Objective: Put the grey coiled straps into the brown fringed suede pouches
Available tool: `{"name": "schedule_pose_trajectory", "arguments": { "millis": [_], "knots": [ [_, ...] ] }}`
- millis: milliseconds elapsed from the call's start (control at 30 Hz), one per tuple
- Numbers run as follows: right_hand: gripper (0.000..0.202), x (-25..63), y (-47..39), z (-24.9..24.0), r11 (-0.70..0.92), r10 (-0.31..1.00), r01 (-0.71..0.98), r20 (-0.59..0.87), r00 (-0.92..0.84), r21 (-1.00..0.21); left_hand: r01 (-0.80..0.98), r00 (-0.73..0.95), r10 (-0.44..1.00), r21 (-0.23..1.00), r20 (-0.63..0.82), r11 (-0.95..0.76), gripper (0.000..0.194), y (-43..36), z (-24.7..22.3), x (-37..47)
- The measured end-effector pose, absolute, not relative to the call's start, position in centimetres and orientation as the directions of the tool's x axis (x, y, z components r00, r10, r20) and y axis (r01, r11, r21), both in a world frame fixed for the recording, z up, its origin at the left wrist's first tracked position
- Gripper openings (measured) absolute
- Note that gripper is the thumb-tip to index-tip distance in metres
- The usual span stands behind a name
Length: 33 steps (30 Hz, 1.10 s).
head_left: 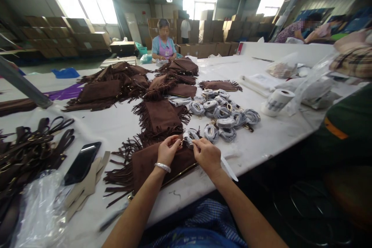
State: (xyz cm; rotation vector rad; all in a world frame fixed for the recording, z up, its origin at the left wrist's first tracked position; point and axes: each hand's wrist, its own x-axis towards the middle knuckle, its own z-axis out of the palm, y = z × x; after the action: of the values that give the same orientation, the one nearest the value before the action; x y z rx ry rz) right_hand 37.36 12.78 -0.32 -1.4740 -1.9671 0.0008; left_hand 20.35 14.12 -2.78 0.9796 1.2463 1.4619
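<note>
Steady grey-wrapped strap coil (pixel 190 136) with left hand (pixel 169 149) and right hand (pixel 208 155) pinched on it, without scuffing fringed brown bag (pixel 148 162) below.

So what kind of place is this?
It looks like a factory workshop: many matching brown fringed bags lie on a long white table, and cardboard boxes are stacked beyond it.

coiled grey strap (pixel 190 135), seemingly on brown bag (pixel 148 162)
</note>
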Motion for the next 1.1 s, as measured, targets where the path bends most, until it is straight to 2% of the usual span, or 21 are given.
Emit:
{"name": "schedule_pose_trajectory", "arguments": {
  "millis": [200, 367, 567, 700, 833, 933, 1033, 1100],
  "knots": [
    [0.02, 36.2, 13.2, -0.7, 0.339, 0.874, 0.857, 0.466, -0.135, -0.388, -0.145, -0.225, 0.974, 0.989, 0.006, -0.039, 0.043, 13.7, -2.7, 20.8],
    [0.022, 35.7, 13.8, -0.7, 0.344, 0.885, 0.853, 0.439, -0.155, -0.392, -0.158, -0.176, 0.984, 0.987, -0.04, 0.012, 0.04, 13.9, -2.8, 20.7],
    [0.022, 36.6, 14.7, -1.4, 0.452, 0.86, 0.785, 0.44, -0.258, -0.424, 0.078, -0.039, 0.999, 0.997, 0.028, -0.025, 0.023, 14.6, -2.7, 20.2],
    [0.02, 37.3, 15.2, -1.7, 0.495, 0.851, 0.737, 0.428, -0.305, -0.46, 0.244, 0.051, 0.996, 0.967, 0.066, -0.077, 0.02, 14.4, -2.3, 20.1],
    [0.023, 38.1, 15.4, -1.4, 0.497, 0.86, 0.705, 0.393, -0.325, -0.506, 0.38, 0.035, 0.99, 0.914, 0.137, -0.14, 0.013, 13.9, -1.5, 20.0],
    [0.035, 38.6, 15.6, -0.8, 0.465, 0.885, 0.631, 0.311, -0.347, -0.62, 0.457, -0.016, 0.973, 0.867, 0.229, -0.197, 0.013, 13.4, -0.5, 20.3],
    [0.041, 38.7, 15.8, -0.7, 0.324, 0.899, 0.391, 0.153, -0.41, -0.861, 0.515, 0.004, 0.941, 0.806, 0.338, -0.292, 0.015, 13.3, 0.5, 21.0],
    [0.039, 38.5, 16.1, -1.0, 0.184, 0.89, 0.2, 0.077, -0.448, -0.963, 0.511, 0.017, 0.928, 0.795, 0.372, -0.328, 0.015, 13.3, 1.0, 21.7]
  ]
}}
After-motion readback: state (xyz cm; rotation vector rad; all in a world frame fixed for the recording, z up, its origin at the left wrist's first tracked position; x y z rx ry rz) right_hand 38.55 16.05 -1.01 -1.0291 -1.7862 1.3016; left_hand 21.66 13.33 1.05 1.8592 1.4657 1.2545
